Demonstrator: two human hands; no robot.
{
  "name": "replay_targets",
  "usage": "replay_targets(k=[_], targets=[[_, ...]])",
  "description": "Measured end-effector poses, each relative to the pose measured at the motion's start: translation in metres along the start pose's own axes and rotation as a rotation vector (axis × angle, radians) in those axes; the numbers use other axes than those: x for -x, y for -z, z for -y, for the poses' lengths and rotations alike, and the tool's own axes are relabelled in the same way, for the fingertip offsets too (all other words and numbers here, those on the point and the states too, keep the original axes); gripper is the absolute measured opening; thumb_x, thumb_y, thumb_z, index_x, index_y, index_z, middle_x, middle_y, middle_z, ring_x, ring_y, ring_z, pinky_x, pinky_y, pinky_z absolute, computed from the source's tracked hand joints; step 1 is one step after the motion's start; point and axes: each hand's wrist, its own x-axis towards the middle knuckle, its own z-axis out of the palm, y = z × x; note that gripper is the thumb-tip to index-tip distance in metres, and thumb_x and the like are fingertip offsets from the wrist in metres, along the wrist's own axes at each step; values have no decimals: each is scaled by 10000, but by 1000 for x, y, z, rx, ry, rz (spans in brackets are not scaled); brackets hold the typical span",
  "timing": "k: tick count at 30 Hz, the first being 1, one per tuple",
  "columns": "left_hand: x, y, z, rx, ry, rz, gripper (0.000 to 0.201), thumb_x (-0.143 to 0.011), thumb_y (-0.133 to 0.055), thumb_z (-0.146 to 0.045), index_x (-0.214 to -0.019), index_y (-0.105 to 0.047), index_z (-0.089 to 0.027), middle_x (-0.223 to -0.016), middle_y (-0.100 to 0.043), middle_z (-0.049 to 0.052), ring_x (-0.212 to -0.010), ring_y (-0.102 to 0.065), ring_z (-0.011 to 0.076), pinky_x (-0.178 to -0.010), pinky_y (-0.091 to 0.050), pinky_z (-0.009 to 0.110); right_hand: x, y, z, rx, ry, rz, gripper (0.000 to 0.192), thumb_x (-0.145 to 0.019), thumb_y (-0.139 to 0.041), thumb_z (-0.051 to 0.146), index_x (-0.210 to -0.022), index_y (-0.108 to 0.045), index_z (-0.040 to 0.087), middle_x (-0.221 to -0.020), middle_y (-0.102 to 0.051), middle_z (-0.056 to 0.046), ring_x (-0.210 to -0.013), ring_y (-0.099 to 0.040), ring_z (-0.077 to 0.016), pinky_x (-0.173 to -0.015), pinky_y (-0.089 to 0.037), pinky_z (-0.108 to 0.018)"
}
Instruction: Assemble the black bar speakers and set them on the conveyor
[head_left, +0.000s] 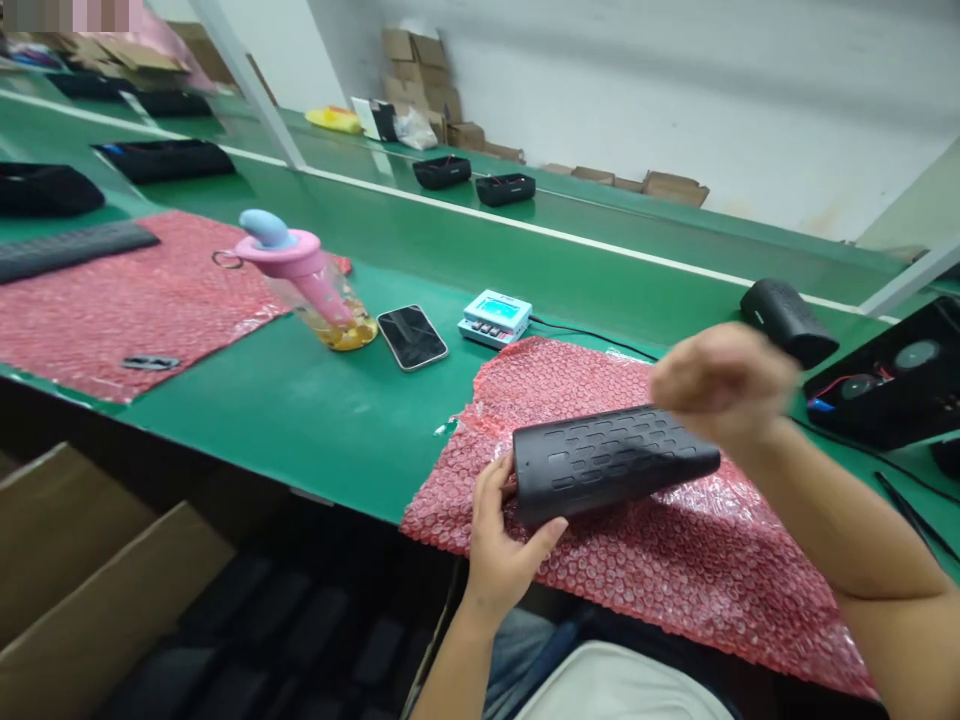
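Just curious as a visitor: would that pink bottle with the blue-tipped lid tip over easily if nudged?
Probably yes: the pink bottle looks tall and top-heavy under its wide lid. Only a little yellowish liquid shows at the bottom, so it is likely light. Being round, it might roll across the green table.

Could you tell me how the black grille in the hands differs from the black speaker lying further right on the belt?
The grille is long, a slotted shell, gripped at its near end by the left hand over the bubble wrap. The speaker looks shorter and rounder, and lies untouched on the green belt. The blurred right hand is at the grille's far end. Both are matte black.
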Motion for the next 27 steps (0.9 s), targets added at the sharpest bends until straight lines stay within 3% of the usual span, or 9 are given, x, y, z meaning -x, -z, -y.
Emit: replay_targets(k=[6,10,12,14,17,21,23,25,27], targets=[[4,1,4,-40,26,-25,739,-739,-646,-494,-1349,-332,-218,-1340,-416,141,-1250,-437,305,-1005,-411,470,11,-29,-55,148,-57,152,577,-886,-345,591,-486,-150,225,-473,-157,52,-429,-172,-85,-424,-207,-247],[4,0,2,-63,72,-27,713,-770,-611,-497,-1351,-320,-203,-1313,-455,147,-1247,-446,298,-1009,-406,480,22,-15,-55,378,49,164,405,-860,-455,441,-538,-351,216,-541,-368,18,-544,-360,-137,-572,-329,-299],[1,0,-1,-68,103,-27,682,-789,-592,-494,-1344,-333,-194,-1300,-476,146,-1233,-464,289,-1017,-397,483,31,-2,-55,563,134,179,240,-832,-500,363,-658,-514,199,-700,-543,-55,-686,-474,-200,-687,-368,-371],[-6,1,-5,-73,140,-17,648,-801,-580,-495,-1326,-362,-184,-1279,-505,144,-1201,-498,283,-1015,-401,486,43,12,-60,824,245,202,190,-838,-511,329,-823,-607,167,-895,-618,-131,-824,-536,-259,-768,-384,-431],[-23,7,-10,-103,182,8,587,-807,-573,-498,-1276,-429,-175,-1232,-556,135,-1154,-541,286,-989,-429,482,58,30,-70,1173,353,188,326,-830,-548,343,-1057,-612,119,-1078,-619,-189,-963,-558,-318,-851,-389,-486],[-50,9,-17,-222,172,13,484,-863,-493,-474,-1268,-447,-211,-1174,-588,110,-1117,-565,267,-923,-485,457,62,39,-79,1280,293,181,608,-732,-650,379,-1248,-516,87,-1202,-572,-221,-1078,-518,-373,-940,-338,-552],[-61,5,-21,-389,86,-104,514,-871,-490,-441,-1324,-391,-219,-1244,-528,131,-1168,-519,282,-936,-467,483,59,40,-83,1282,266,196,773,-647,-715,370,-1316,-449,90,-1262,-526,-237,-1129,-479,-395,-964,-304,-579],[-67,-3,-27,-605,-117,-256,579,-859,-527,-374,-1375,-322,-209,-1386,-378,176,-1276,-401,326,-995,-391,537,56,42,-88,1272,255,218,892,-587,-738,323,-1369,-377,91,-1315,-475,-247,-1174,-441,-405,-974,-286,-588],[-72,-12,-36,-798,-368,-229,615,-838,-560,-324,-1388,-305,-219,-1463,-269,189,-1338,-294,365,-1042,-290,585,53,45,-94,1242,264,234,921,-569,-722,277,-1389,-345,91,-1333,-455,-247,-1186,-432,-393,-968,-302,-567]])
